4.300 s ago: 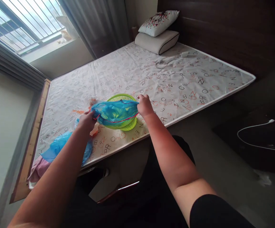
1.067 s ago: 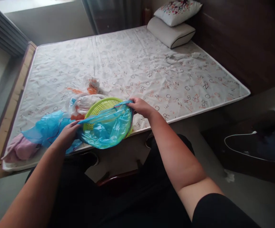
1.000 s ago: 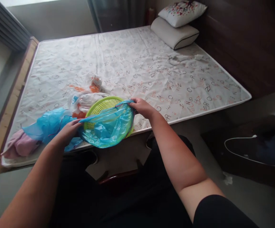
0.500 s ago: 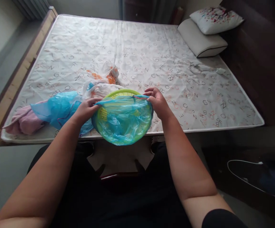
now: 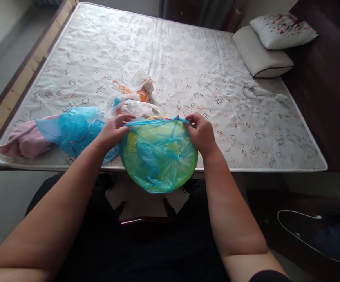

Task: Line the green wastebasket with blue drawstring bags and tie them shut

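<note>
Held bag [image 5: 161, 164]: thin translucent blue plastic film, glossy, crinkled. Basket [image 5: 132, 142] within: lime plastic, perforated. Second blue bag [image 5: 80, 129]: similar filmy sheen. White-and-orange bags [image 5: 143, 94]: wrinkled, shiny plastic. Pink cloth [image 5: 30, 141]: matt, soft-looking. Mattress [image 5: 193, 62]: printed fabric, faint sheen, lightly creased. Bed rail [image 5: 47, 56]: pale, bare-looking wood, matt.

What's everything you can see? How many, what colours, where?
Mattress: 1, white with letters, ahead
Basket: 1, yellow-green, middle, at mattress's near edge
Stretched bag: 1, see-through blue, over the basket
Loose bag: 1, blue, mattress's near left
Cloth: 1, pink, near-left corner
Crumpled plastic: count unclear, whitish and orange, beyond basket
Pillows: 2, pale, stacked far right
Cable: 1, white, lower right
Headboard: 1, dark brown, right
Left hand: 1, bare, gripping stretched bag
Right hand: 1, bare, gripping stretched bag
</note>
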Tool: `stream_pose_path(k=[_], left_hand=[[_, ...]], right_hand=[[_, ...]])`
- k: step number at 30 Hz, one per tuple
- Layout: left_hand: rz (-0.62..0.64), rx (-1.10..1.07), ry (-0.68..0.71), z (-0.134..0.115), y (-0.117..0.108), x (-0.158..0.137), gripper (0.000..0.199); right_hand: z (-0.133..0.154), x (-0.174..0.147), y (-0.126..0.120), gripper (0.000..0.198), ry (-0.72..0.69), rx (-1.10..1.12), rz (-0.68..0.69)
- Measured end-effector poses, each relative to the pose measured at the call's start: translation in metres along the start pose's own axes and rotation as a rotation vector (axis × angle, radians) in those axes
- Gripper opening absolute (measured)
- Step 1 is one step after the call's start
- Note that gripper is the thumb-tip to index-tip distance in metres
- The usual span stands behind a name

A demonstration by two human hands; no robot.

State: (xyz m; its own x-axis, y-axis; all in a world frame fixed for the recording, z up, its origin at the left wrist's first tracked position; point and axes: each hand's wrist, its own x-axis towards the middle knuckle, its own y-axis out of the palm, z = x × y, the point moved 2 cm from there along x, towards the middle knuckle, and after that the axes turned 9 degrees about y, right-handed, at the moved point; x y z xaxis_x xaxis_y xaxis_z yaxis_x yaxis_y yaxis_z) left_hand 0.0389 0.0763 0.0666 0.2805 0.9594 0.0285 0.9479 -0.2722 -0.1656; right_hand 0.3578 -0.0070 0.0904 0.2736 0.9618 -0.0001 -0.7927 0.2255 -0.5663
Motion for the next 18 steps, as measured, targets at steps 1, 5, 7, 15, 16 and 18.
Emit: stream_pose_path(k=[1, 5, 7, 15, 16, 18], left_hand=[[0.027, -0.019, 0.012, -0.006, 0.003, -0.003, 0.047], [0.141, 0.002, 0.082, -0.019, 0.014, -0.011, 0.061], [0.121, 0.078, 0.08, -0.017, 0.016, -0.01, 0.051], [-0.081, -0.067, -0.2, 0.009, 0.011, -0.006, 0.031], [-0.087, -0.103, -0.222, 0.011, 0.013, -0.007, 0.033], [-0.105, -0.161, -0.26, 0.016, 0.018, -0.01, 0.038]], right_hand=[[0.001, 0.0, 0.001, 0.016, -0.003, -0.011, -0.015], [0.007, -0.001, 0.004, 0.017, -0.022, -0.034, -0.049], [0.009, -0.001, 0.005, 0.017, -0.017, -0.021, -0.05], [-0.006, 0.002, 0.017, 0.035, 0.212, 0.27, 0.144], [-0.009, 0.003, 0.021, 0.037, 0.237, 0.302, 0.174], [-0.017, 0.004, 0.031, 0.037, 0.28, 0.318, 0.188]])
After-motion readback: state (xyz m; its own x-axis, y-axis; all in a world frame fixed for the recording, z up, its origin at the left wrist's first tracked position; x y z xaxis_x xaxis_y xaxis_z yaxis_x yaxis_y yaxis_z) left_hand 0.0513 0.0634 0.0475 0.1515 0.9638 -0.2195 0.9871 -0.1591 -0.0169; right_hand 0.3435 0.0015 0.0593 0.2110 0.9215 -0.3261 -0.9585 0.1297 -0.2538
